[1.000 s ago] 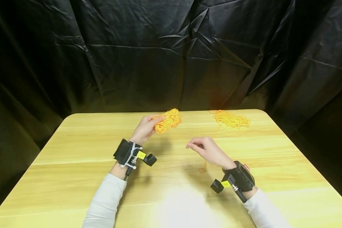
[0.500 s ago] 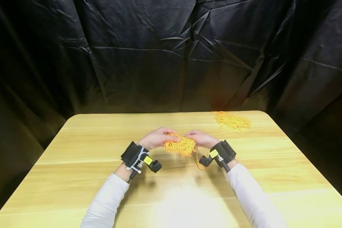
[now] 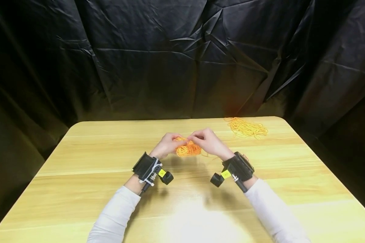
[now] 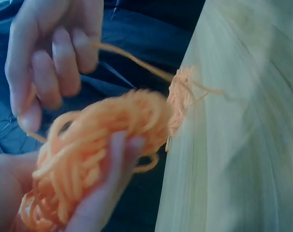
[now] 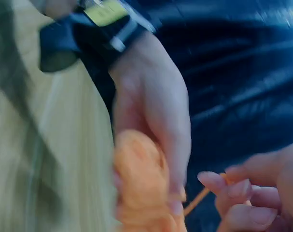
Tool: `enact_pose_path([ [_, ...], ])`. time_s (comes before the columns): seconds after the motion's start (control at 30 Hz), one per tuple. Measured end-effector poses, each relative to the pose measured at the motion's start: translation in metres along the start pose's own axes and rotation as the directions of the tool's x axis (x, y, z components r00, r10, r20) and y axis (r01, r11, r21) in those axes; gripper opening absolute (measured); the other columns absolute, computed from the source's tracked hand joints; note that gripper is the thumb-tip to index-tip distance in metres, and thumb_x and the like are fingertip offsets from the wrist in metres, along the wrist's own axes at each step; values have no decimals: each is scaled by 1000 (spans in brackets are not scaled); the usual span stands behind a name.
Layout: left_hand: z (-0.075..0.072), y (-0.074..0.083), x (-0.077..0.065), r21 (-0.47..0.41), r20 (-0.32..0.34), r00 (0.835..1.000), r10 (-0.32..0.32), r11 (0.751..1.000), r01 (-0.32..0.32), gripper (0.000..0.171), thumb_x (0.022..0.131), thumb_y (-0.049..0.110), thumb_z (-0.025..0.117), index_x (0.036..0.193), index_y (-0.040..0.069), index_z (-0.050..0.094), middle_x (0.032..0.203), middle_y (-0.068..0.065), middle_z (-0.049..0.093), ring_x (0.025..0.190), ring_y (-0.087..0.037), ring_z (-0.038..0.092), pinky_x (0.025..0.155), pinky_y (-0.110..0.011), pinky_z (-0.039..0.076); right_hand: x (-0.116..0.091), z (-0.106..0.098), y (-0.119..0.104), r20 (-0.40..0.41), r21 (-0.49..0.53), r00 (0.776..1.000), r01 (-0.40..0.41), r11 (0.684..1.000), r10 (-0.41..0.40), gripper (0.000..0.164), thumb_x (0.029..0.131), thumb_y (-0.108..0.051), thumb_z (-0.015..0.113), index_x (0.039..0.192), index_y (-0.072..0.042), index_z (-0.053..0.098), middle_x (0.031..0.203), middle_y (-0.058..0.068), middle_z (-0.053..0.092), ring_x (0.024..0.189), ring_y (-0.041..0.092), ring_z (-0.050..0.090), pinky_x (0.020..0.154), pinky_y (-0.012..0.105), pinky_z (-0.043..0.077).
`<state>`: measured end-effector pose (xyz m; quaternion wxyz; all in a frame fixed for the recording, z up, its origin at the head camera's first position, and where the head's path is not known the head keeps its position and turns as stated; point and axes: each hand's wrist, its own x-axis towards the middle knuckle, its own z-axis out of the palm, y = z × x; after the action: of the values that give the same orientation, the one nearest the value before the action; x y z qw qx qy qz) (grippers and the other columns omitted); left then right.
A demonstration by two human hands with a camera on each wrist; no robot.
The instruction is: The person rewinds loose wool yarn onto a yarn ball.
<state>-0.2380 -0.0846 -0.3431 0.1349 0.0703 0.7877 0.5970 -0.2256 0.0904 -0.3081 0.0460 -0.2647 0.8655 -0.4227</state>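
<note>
A bundle of orange cord [image 3: 189,150] is held above the middle of the table by my left hand [image 3: 166,145], whose thumb lies across it. My right hand [image 3: 210,143] is just right of the bundle and pinches a strand of cord [image 5: 197,200] between thumb and forefinger. This strand runs to the bundle in the right wrist view. Its other fingers curl inward in the left wrist view, where a loose tail of cord [image 4: 132,57] trails away from them. The bundle [image 4: 88,150] shows many wound loops there. My left palm is partly hidden behind it.
A second loose heap of yellow-orange cord [image 3: 247,128] lies at the back right of the wooden table [image 3: 79,189]. A black sheet [image 3: 146,81] hangs behind the table's far edge. Both wrists wear black straps with small cameras.
My left hand has brought the bundle from further back toward the middle. My right hand came in to meet it, then lifted slightly over the bundle, moving leftward.
</note>
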Motion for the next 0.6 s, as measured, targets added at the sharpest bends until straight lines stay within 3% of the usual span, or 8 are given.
enact_pose_path([
  [0.13, -3, 1, 2, -86, -100, 995, 4, 996, -13, 26, 87, 12, 55, 103, -8, 59, 79, -5, 59, 61, -7, 56, 60, -24, 53, -14, 12, -5, -58, 29, 995, 77, 997, -75, 17, 88, -12, 55, 88, -1, 67, 56, 0, 44, 48, 10, 34, 43, 21, 27],
  [0.2, -6, 2, 3, -144, -105, 994, -2, 990, -14, 28, 90, 12, 50, 108, -10, 56, 78, -6, 58, 60, -6, 57, 59, -22, 52, -21, 19, -5, -63, 88, 994, 93, 992, -88, 16, 89, -11, 53, 86, -2, 66, 54, -1, 41, 47, 8, 35, 43, 19, 28],
  [0.3, -11, 6, 3, -270, -60, 998, -14, 963, -3, 33, 93, 12, 43, 115, -12, 48, 78, -6, 57, 62, -8, 59, 65, -26, 53, -31, 28, 0, -32, 198, 996, 88, 976, -83, 18, 90, -10, 50, 92, 1, 65, 55, -1, 41, 47, 7, 36, 43, 18, 29],
  [0.43, -17, 10, 2, -450, 26, 999, -23, 893, 32, 37, 95, 12, 38, 121, -15, 40, 83, -7, 58, 69, -11, 61, 80, -39, 48, -39, 38, 12, 49, 290, 997, 50, 956, -67, 24, 92, -12, 47, 101, 3, 64, 61, 0, 44, 48, 6, 37, 44, 17, 30],
  [0.53, -19, 11, 0, -535, 70, 997, -31, 843, 63, 35, 95, 12, 38, 121, -11, 39, 84, -7, 58, 72, -11, 61, 82, -40, 47, -40, 42, 24, 111, 352, 993, -8, 936, -33, 28, 93, -16, 46, 104, 4, 62, 63, 1, 46, 49, 5, 38, 43, 18, 30],
  [0.6, -19, 11, 0, -560, 103, 994, -27, 825, 81, 32, 95, 12, 38, 119, -9, 40, 84, -6, 58, 72, -11, 60, 80, -37, 49, -39, 44, 33, 154, 404, 988, -61, 913, -3, 32, 94, -19, 45, 107, 5, 60, 63, 0, 46, 48, 5, 37, 41, 19, 28],
])
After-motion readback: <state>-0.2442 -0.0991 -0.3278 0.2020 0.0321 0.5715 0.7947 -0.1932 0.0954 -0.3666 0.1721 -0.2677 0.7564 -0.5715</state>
